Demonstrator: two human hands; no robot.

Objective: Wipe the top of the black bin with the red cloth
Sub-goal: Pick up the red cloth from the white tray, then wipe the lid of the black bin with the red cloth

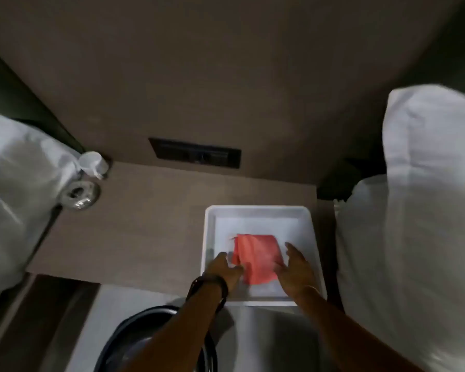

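We judge the main risk to be a poor pick-up: the red cloth point(255, 257) lies loose and crumpled in the white tray point(263, 209) on the tabletop point(151, 224), so a pinch on one fold could drag the light tray or let the cloth trail. Our left hand point(224, 269) touches its left edge, fingers curled but whether closed on it we cannot tell; our right hand point(297, 272) is open, flat beside its right edge. The black bin point(134, 322) sits below, well apart.
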